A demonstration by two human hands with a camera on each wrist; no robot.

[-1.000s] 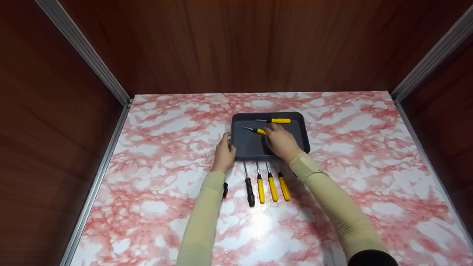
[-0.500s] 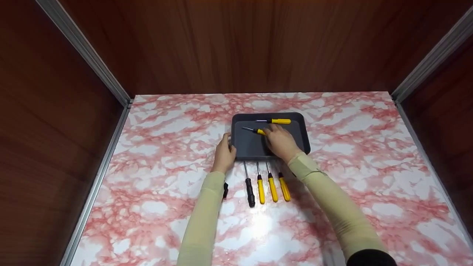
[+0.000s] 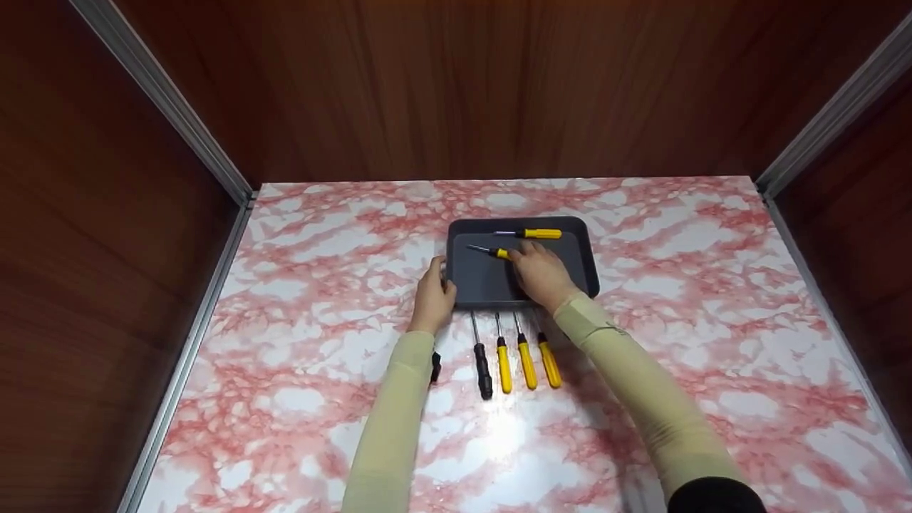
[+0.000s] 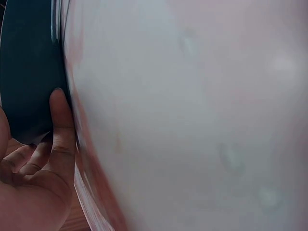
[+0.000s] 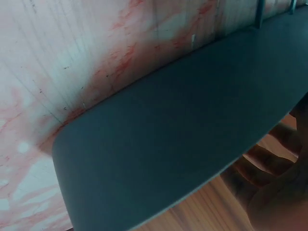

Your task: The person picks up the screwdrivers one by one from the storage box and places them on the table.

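Note:
A dark grey tray (image 3: 484,288) lies on the table. My left hand (image 3: 432,299) grips its near left corner; in the left wrist view my thumb (image 4: 61,113) presses the outer wall, other fingers curling beside it. My right hand (image 3: 545,274) reaches over the near rim and holds a screwdriver (image 3: 503,254) by its yellow handle, shaft pointing left. Most of that handle is hidden under my fingers. Farther back in the tray, a second yellow-handled screwdriver (image 3: 541,233) lies sideways. In the right wrist view, the tray wall (image 5: 168,134) hides the screwdriver.
In front of the tray, a black-handled screwdriver (image 3: 483,370) and yellow-handled ones (image 3: 526,365) lie in a row, tips toward it. The table (image 3: 299,356) has a red and white marbled top. Brown wood panels (image 3: 456,92) enclose its back and sides.

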